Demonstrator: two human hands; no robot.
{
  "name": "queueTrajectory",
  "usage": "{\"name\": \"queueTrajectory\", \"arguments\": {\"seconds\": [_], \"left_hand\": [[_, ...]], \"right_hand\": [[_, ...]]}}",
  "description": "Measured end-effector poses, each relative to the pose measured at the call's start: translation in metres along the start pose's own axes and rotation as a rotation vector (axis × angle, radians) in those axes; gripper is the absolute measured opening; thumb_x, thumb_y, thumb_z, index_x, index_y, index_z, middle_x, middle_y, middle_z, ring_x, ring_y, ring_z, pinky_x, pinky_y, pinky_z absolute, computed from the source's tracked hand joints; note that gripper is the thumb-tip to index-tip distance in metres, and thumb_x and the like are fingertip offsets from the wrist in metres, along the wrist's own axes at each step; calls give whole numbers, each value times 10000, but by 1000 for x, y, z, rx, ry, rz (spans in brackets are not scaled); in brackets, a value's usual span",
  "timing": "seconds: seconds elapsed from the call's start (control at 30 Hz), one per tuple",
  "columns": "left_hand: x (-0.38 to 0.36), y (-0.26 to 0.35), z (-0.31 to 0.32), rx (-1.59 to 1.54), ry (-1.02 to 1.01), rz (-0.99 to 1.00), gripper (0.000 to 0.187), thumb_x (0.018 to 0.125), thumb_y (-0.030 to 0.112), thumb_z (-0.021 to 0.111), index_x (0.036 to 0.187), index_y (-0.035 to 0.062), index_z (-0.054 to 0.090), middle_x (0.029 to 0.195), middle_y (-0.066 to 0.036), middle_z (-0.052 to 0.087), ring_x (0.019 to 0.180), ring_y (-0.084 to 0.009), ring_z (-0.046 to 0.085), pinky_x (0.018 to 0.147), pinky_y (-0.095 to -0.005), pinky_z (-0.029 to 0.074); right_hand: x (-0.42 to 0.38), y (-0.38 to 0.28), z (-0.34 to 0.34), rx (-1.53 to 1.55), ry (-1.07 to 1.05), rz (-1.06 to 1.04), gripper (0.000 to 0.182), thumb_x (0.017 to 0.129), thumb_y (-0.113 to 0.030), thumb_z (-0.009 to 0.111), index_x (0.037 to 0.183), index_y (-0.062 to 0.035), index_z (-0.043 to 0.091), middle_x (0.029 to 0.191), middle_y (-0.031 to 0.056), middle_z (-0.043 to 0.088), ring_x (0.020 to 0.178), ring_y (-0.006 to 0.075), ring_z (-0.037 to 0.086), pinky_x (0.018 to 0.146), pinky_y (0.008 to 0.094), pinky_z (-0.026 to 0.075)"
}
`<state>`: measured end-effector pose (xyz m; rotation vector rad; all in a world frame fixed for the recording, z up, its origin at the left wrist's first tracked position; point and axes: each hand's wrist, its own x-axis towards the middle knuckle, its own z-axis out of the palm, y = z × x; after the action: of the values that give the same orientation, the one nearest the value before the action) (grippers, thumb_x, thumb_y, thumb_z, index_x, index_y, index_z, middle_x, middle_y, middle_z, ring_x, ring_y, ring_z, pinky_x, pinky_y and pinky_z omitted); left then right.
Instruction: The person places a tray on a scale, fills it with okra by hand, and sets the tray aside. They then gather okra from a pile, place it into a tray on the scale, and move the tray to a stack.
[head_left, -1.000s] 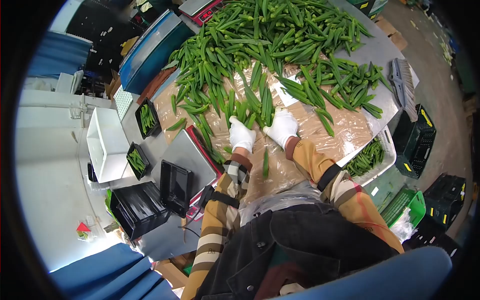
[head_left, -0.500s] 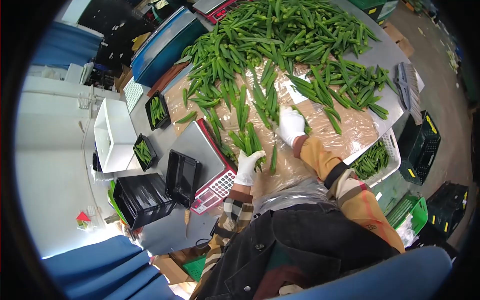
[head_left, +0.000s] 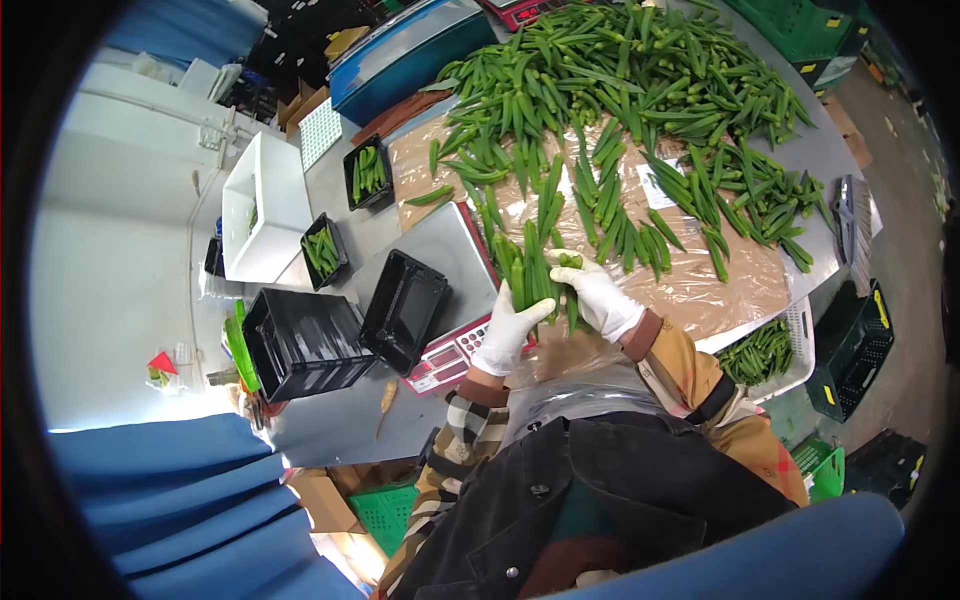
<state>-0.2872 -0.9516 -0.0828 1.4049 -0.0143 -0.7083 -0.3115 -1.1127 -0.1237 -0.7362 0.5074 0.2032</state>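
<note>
My gloved left hand (head_left: 510,332) is closed around a bunch of green okra (head_left: 522,262), beside the red-edged weighing scale (head_left: 455,235). Close to its right, my gloved right hand (head_left: 600,298) has its thumb and fingers closed on okra (head_left: 570,262) at the side of the same bunch. An empty black tray (head_left: 404,310) rests tilted over the near corner of the scale. Beyond both hands, a large okra pile (head_left: 640,70) covers the far part of the plastic-wrapped cardboard (head_left: 690,290).
Two black trays of okra, a nearer one (head_left: 323,250) and a farther one (head_left: 368,172), stand left of the scale. Stacked black trays (head_left: 310,345) and a white foam box (head_left: 265,205) are further left. A brush (head_left: 852,225) and a white crate (head_left: 800,345) lie right.
My right hand has moved left and towards me, from the loose okra to the bunch in my left hand. The view has shifted, so the table appears further right.
</note>
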Motion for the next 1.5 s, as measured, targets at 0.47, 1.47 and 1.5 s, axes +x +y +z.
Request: {"name": "queueTrajectory", "arguments": {"seconds": [0.47,1.47,1.5], "left_hand": [[-76,87,-213,418,131,89,702,861,-58,643,1484,-3,323,1406,-153,499,1273,-222,511,1053,-316,419],[-33,-12,-196,1111,639,534,503,919,189,637,1391,62,518,1562,-217,315,1437,-502,188,1185,-519,186],[-36,-10,-195,1010,666,542,501,921,189,638,1390,61,517,1547,-223,340,1434,-489,214,1185,-514,191]], "right_hand": [[16,66,200,9,-334,68,682,898,-281,640,1378,65,300,1276,170,482,1138,256,513,945,342,446],[-22,90,-67,-1681,338,-680,501,721,-149,767,1206,-73,668,1331,246,529,1207,413,497,1035,436,413],[-19,87,-73,-1623,359,-655,464,734,-128,754,1188,-68,681,1293,213,574,1193,394,516,1028,421,423]]}}
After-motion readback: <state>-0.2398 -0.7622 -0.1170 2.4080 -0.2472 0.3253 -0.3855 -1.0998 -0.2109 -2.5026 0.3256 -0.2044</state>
